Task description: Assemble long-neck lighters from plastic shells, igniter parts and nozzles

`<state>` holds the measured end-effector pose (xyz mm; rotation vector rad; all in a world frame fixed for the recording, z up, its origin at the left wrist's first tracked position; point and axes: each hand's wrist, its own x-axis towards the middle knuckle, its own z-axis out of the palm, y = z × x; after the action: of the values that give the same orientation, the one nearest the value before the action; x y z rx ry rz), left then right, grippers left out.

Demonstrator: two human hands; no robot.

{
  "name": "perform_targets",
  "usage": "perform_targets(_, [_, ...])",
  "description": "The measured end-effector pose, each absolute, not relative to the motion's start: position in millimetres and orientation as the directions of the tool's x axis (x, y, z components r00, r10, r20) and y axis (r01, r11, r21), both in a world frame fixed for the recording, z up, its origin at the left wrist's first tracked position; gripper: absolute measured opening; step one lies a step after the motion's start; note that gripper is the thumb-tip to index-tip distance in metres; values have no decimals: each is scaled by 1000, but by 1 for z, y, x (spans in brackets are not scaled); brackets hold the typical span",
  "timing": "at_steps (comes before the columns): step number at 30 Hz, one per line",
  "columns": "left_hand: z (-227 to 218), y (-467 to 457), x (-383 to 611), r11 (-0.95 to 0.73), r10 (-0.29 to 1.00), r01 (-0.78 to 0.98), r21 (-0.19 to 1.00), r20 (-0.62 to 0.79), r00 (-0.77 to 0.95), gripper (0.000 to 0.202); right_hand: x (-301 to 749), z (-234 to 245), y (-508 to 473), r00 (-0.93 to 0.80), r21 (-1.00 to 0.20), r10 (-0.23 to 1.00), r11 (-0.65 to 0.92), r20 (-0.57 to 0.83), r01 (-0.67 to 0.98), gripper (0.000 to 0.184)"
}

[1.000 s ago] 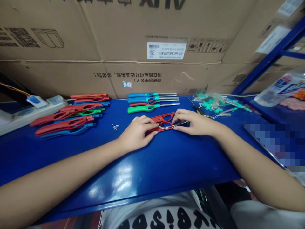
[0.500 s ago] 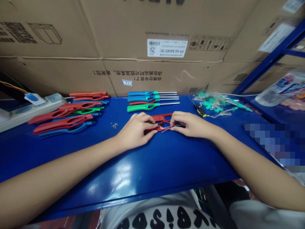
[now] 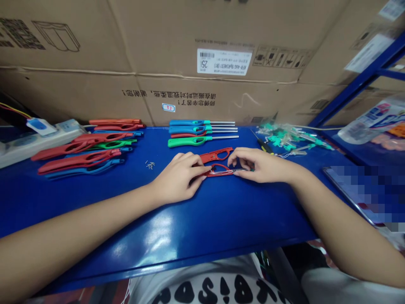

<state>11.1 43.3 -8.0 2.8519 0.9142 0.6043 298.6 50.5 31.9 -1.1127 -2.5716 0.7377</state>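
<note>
My left hand (image 3: 179, 177) is closed, thumb and fingertips gripping the left end of a red lighter shell half (image 3: 224, 173). White wires (image 3: 218, 171) run along the inside of this open shell. The fingers of my right hand (image 3: 262, 164) pinch a thin wired lighter part (image 3: 238, 170) at the shell's right end; the grip hides much of it. Just behind, a second red shell half (image 3: 211, 157) lies on the table, its left end close to my left fingers. Small metal pins or screws (image 3: 150, 165) lie left of my left hand.
Coloured lighter shells (image 3: 84, 161) are stacked at left beside a power strip (image 3: 58, 135). Several long-nosed lighters (image 3: 190, 141) lie at the back. At right are a screwdriver (image 3: 265, 146), a pile of teal wired parts (image 3: 289, 139) and a phone-like device (image 3: 343, 190). Cardboard (image 3: 171, 63) stands behind.
My right hand has shifted slightly right, drawing the thin part and wires straighter along the shell. The rear shell half now lies more tilted and apart from the front one.
</note>
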Motion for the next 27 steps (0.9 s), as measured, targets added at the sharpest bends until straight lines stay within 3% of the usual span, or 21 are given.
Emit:
perform_targets(6, [-9, 44, 10, -820, 572, 526, 226, 341, 746, 30, 308, 37, 56, -658, -486, 748, 542, -92, 685, 18])
perform_targets(11, [-12, 45, 11, -821, 571, 511, 254, 354, 741, 30, 304, 39, 54, -700, -458, 712, 607, -49, 649, 24])
perform_targets(22, [-9, 43, 13, -803, 596, 544, 244, 348, 723, 32, 293, 39, 43, -723, -207, 689, 702, -47, 682, 25])
perform_targets(27, [-8, 43, 13, -807, 589, 548, 220, 358, 724, 29, 285, 43, 37, -685, -78, 719, 681, -119, 728, 28])
